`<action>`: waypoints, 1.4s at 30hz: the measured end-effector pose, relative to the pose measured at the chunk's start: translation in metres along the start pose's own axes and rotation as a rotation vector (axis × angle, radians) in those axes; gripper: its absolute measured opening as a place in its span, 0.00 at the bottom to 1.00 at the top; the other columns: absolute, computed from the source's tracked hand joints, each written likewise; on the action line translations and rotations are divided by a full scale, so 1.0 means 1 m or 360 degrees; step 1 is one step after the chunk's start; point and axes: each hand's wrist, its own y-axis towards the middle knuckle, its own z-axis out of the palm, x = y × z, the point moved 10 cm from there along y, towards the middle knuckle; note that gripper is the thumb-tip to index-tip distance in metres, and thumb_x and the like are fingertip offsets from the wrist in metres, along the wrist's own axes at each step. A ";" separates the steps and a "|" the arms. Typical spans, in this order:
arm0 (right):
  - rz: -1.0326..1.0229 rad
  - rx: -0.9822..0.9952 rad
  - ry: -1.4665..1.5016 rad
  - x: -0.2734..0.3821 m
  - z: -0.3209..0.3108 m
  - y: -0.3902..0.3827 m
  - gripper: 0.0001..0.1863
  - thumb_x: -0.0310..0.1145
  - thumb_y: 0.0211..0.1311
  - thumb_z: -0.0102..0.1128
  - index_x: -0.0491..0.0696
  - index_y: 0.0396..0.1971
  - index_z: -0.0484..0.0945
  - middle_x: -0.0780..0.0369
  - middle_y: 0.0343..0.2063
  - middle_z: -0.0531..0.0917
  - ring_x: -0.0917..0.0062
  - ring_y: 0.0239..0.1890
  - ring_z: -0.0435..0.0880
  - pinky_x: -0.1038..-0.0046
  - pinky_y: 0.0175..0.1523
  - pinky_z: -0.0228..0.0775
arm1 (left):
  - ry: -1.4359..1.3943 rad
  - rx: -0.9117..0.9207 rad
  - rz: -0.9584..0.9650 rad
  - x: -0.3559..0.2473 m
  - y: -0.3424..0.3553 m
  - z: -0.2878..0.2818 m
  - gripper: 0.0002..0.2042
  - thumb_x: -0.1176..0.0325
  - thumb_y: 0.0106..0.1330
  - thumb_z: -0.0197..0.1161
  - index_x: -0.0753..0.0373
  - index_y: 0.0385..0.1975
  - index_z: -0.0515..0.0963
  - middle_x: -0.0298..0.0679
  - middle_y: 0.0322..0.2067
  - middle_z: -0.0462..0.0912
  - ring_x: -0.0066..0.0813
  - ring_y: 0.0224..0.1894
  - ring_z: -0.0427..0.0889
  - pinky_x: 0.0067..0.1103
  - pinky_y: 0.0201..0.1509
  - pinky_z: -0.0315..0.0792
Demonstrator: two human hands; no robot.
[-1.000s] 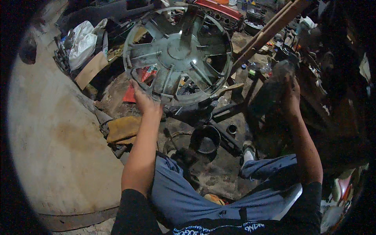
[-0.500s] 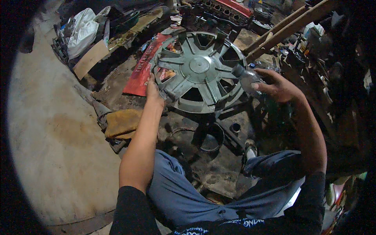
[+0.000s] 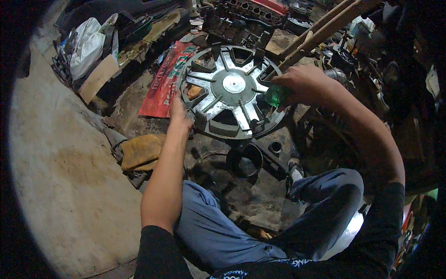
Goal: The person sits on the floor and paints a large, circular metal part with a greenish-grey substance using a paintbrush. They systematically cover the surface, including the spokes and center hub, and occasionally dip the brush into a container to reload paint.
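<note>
While the left hand (image 3: pixel 179 109) grips the round silver plastic wheel cover (image 3: pixel 232 90), the right hand (image 3: pixel 299 83) pinches a small green bottle (image 3: pixel 275 96); tilting could spill it.

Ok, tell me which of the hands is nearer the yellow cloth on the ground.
Left. The left hand grips the hubcap at its left rim, just above the yellow cloth. The right hand, holding a green object, is across at the hubcap's right side.

Silver-grey hubcap (image 3: pixel 231 90) with dark gaps between its spokes, a translucent green bottle (image 3: pixel 276 96), a red banner (image 3: pixel 166 78) with white and green print, a mustard-yellow rag (image 3: pixel 141 151), a white bag (image 3: pixel 87 46), blue-grey trousers (image 3: pixel 223 228).
</note>
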 end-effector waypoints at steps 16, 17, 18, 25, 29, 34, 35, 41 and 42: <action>-0.0078 -0.0151 -0.0390 0.026 -0.024 0.024 0.28 0.53 0.42 0.78 0.56 0.43 0.82 0.59 0.30 0.87 0.58 0.38 0.88 0.56 0.41 0.79 | 0.0054 0.0004 0.0000 0.002 0.002 -0.005 0.23 0.47 0.78 0.45 0.58 0.52 0.78 0.40 0.46 0.85 0.37 0.44 0.86 0.38 0.50 0.80; -0.0111 -0.0160 -0.0383 0.031 -0.025 0.025 0.28 0.53 0.42 0.78 0.56 0.43 0.82 0.59 0.30 0.87 0.58 0.38 0.88 0.56 0.41 0.79 | 0.0051 0.0002 -0.0004 0.003 0.001 -0.002 0.23 0.47 0.78 0.44 0.58 0.52 0.79 0.40 0.45 0.85 0.37 0.44 0.86 0.38 0.50 0.81; -0.0145 -0.0169 -0.0376 0.036 -0.028 0.025 0.28 0.53 0.42 0.78 0.56 0.43 0.82 0.59 0.30 0.87 0.58 0.38 0.88 0.57 0.41 0.79 | 0.0048 -0.0001 -0.0007 0.004 -0.001 0.001 0.23 0.47 0.78 0.44 0.57 0.51 0.79 0.40 0.45 0.86 0.37 0.43 0.86 0.37 0.49 0.81; -0.0165 -0.0155 -0.0293 0.058 -0.040 0.027 0.28 0.54 0.45 0.77 0.57 0.45 0.82 0.60 0.31 0.87 0.59 0.39 0.88 0.59 0.41 0.79 | 0.0050 -0.0025 0.0003 0.002 -0.023 0.026 0.24 0.46 0.79 0.43 0.58 0.50 0.80 0.40 0.42 0.87 0.37 0.40 0.87 0.37 0.48 0.82; -0.0045 -0.0272 -0.0489 0.045 -0.043 0.034 0.29 0.57 0.45 0.75 0.57 0.46 0.82 0.60 0.32 0.87 0.61 0.39 0.89 0.60 0.40 0.79 | 0.0095 -0.0063 0.0019 0.002 -0.017 0.017 0.24 0.46 0.79 0.41 0.57 0.49 0.80 0.40 0.43 0.87 0.38 0.40 0.87 0.38 0.48 0.82; -0.0011 -0.0294 -0.0500 0.045 -0.048 0.033 0.31 0.59 0.45 0.74 0.56 0.47 0.81 0.60 0.33 0.87 0.61 0.39 0.89 0.60 0.41 0.79 | 0.0058 -0.0056 -0.0014 0.000 -0.021 0.016 0.23 0.46 0.79 0.42 0.56 0.49 0.80 0.40 0.43 0.87 0.38 0.41 0.87 0.37 0.48 0.82; -0.0018 -0.0277 -0.0507 0.047 -0.046 0.033 0.31 0.59 0.45 0.74 0.56 0.47 0.81 0.60 0.33 0.86 0.61 0.39 0.89 0.60 0.41 0.79 | 0.0058 -0.0048 -0.0021 0.001 -0.020 0.018 0.23 0.46 0.79 0.42 0.56 0.50 0.80 0.40 0.44 0.87 0.38 0.42 0.87 0.37 0.47 0.82; -0.0109 -0.0374 -0.0512 0.058 -0.040 0.032 0.30 0.58 0.45 0.74 0.57 0.45 0.81 0.60 0.32 0.86 0.62 0.40 0.88 0.61 0.43 0.79 | 0.0139 -0.0068 0.0015 0.001 -0.022 0.021 0.23 0.46 0.79 0.43 0.55 0.52 0.80 0.39 0.45 0.86 0.36 0.43 0.86 0.37 0.48 0.82; -0.0075 -0.0364 -0.0510 0.054 -0.041 0.031 0.30 0.58 0.44 0.74 0.57 0.45 0.81 0.60 0.32 0.86 0.62 0.40 0.88 0.62 0.43 0.79 | 0.0148 -0.0058 0.0017 0.002 -0.023 0.024 0.23 0.46 0.79 0.43 0.55 0.51 0.80 0.39 0.45 0.86 0.36 0.44 0.86 0.36 0.48 0.81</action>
